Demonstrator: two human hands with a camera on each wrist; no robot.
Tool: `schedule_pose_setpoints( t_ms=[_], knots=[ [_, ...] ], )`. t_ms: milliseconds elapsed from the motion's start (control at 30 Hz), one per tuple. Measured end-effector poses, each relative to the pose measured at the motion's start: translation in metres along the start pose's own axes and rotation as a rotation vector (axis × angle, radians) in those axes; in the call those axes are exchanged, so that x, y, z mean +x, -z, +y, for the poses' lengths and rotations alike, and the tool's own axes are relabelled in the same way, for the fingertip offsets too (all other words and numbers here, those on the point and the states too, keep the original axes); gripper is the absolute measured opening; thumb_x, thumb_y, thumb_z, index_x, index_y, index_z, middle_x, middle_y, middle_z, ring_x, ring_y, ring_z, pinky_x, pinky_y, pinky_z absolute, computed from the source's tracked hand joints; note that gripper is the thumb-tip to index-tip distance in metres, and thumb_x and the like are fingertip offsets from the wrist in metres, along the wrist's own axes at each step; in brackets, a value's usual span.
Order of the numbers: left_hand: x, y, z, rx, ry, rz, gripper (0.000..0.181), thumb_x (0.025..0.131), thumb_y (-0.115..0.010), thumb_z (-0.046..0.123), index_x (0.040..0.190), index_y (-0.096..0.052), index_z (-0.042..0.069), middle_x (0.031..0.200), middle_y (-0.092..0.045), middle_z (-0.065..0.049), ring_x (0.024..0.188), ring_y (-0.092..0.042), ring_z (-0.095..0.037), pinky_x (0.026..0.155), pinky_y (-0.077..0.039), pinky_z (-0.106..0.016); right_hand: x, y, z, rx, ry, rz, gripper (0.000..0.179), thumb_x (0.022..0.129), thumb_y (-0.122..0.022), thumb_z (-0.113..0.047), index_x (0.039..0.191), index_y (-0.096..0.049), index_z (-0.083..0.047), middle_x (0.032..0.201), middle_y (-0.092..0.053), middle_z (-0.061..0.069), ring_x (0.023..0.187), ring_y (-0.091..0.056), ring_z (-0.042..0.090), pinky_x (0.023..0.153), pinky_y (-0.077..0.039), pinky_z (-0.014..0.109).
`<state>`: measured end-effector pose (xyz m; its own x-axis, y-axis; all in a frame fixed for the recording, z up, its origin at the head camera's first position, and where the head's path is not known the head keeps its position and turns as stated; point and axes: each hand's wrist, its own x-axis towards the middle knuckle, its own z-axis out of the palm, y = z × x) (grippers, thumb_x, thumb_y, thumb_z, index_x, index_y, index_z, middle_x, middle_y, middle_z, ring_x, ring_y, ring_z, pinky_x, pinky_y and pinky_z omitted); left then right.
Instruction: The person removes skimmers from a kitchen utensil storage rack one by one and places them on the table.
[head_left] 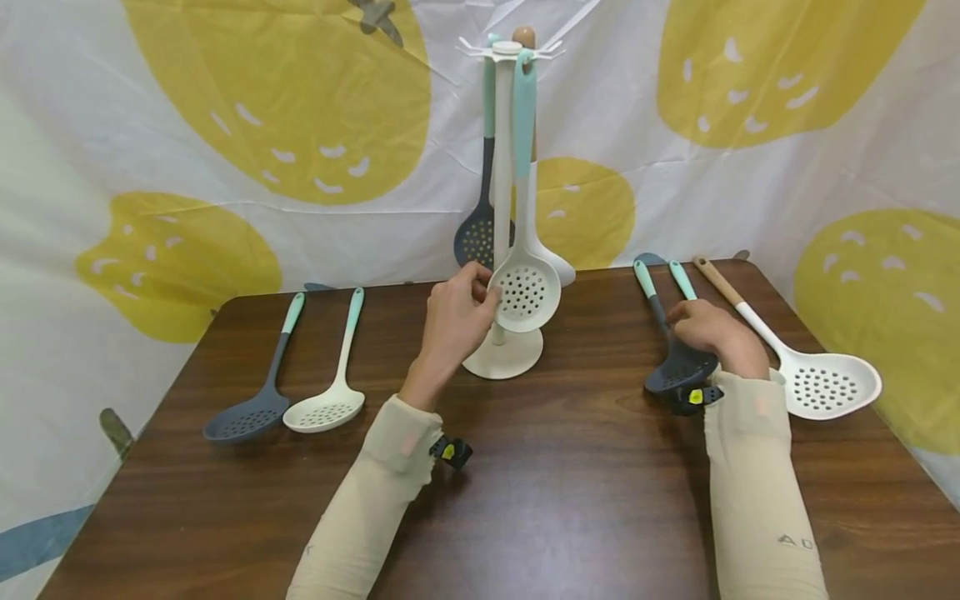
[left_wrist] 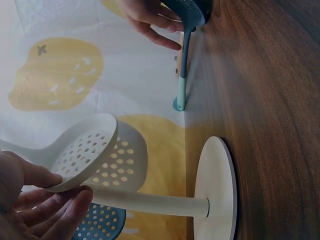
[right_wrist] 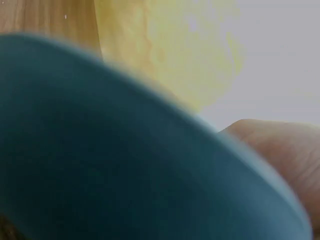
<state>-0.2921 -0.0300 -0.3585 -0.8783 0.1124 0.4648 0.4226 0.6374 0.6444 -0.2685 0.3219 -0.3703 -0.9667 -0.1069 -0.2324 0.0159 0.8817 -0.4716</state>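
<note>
A white skimmer [head_left: 528,292] with a mint handle hangs from a white utensil stand [head_left: 504,362]. My left hand [head_left: 459,312] pinches the rim of its perforated bowl between thumb and fingers, as the left wrist view also shows. On the right, my right hand [head_left: 712,329] reaches down over a mint handle [head_left: 682,279], covering the rest of that utensil. In the left wrist view its fingers [left_wrist: 155,35] look extended, beside a dark skimmer [left_wrist: 186,55]. That dark bowl lies under the right wrist, and a blurred dark surface [right_wrist: 125,150] fills much of the right wrist view.
A dark skimmer [head_left: 251,417] and a white skimmer [head_left: 326,408], both mint-handled, lie on the left of the wooden table [head_left: 570,500]. A wood-handled white skimmer [head_left: 825,385] lies at the far right. Another dark skimmer [head_left: 474,237] hangs behind the stand, before a patterned curtain [head_left: 360,242].
</note>
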Motion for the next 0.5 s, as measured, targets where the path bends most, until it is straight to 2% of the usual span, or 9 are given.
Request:
schedule_pose_setpoints(
  t_ms=[67,100,167,267,300,367,433,500],
  knots=[
    [-0.001,0.000,0.000,0.006,0.001,0.000,0.015,0.096,-0.069,0.019,0.106,-0.072,0.008,0.084,-0.078,-0.006,0.073,-0.072,-0.024,0.076,-0.055,-0.046,0.001,-0.002,0.001,0.012,-0.011,0.002,0.053,0.091,-0.042,-0.003,0.141,-0.050,0.014,0.143,-0.046,0.039,0.114,-0.049,0.044,0.088,-0.046,0.050],
    [-0.001,0.001,0.000,0.010,0.001,0.001,0.015,0.096,-0.069,0.019,0.106,-0.072,0.009,0.084,-0.078,-0.006,0.073,-0.072,-0.024,0.076,-0.055,-0.046,0.002,-0.003,0.001,0.024,-0.017,0.005,0.055,0.089,-0.040,-0.001,0.141,-0.050,0.012,0.141,-0.047,0.038,0.103,-0.051,0.041,0.080,-0.046,0.045],
    [-0.001,0.001,-0.001,0.014,-0.003,0.004,0.014,0.095,-0.070,0.019,0.105,-0.072,0.008,0.084,-0.078,-0.006,0.074,-0.072,-0.025,0.076,-0.055,-0.046,0.004,-0.005,0.002,0.054,-0.028,0.017,0.057,0.086,-0.039,0.002,0.141,-0.052,0.010,0.122,-0.054,0.034,0.079,-0.050,0.032,0.065,-0.042,0.037],
    [-0.002,0.002,-0.002,0.017,-0.011,0.012,0.013,0.095,-0.070,0.017,0.104,-0.072,0.008,0.083,-0.078,-0.006,0.073,-0.072,-0.025,0.076,-0.055,-0.046,0.008,-0.009,0.002,0.086,-0.025,0.028,0.059,0.083,-0.040,0.005,0.141,-0.053,0.006,0.089,-0.054,0.017,0.056,-0.031,0.015,0.054,-0.032,0.029],
    [-0.002,0.002,-0.002,0.018,-0.013,0.013,0.013,0.094,-0.070,0.017,0.104,-0.072,0.008,0.083,-0.077,-0.006,0.073,-0.072,-0.025,0.076,-0.055,-0.046,0.009,-0.010,0.002,0.100,-0.027,0.020,0.060,0.083,-0.040,0.006,0.142,-0.052,0.006,0.080,-0.050,0.011,0.052,-0.025,0.012,0.051,-0.030,0.027],
    [-0.002,0.003,-0.002,0.019,-0.017,0.013,0.013,0.094,-0.070,0.017,0.104,-0.072,0.008,0.082,-0.077,-0.006,0.073,-0.072,-0.025,0.076,-0.055,-0.046,0.011,-0.010,0.002,0.103,-0.025,0.010,0.061,0.084,-0.040,0.006,0.143,-0.051,0.005,0.070,-0.045,0.004,0.051,-0.024,0.009,0.051,-0.030,0.027],
    [-0.002,0.003,-0.002,0.018,-0.018,0.012,0.013,0.095,-0.070,0.017,0.104,-0.072,0.008,0.082,-0.077,-0.006,0.073,-0.072,-0.025,0.077,-0.055,-0.046,0.012,-0.011,0.001,0.101,-0.026,0.000,0.061,0.084,-0.040,0.006,0.144,-0.051,0.005,0.067,-0.045,0.002,0.051,-0.024,0.009,0.051,-0.030,0.027],
    [-0.002,0.003,-0.002,0.018,-0.016,0.011,0.013,0.095,-0.070,0.017,0.104,-0.072,0.008,0.082,-0.077,-0.006,0.073,-0.072,-0.025,0.077,-0.056,-0.046,0.012,-0.011,0.001,0.092,-0.027,0.000,0.061,0.085,-0.040,0.006,0.144,-0.051,0.004,0.072,-0.051,0.007,0.051,-0.025,0.010,0.052,-0.031,0.028]
  ],
)
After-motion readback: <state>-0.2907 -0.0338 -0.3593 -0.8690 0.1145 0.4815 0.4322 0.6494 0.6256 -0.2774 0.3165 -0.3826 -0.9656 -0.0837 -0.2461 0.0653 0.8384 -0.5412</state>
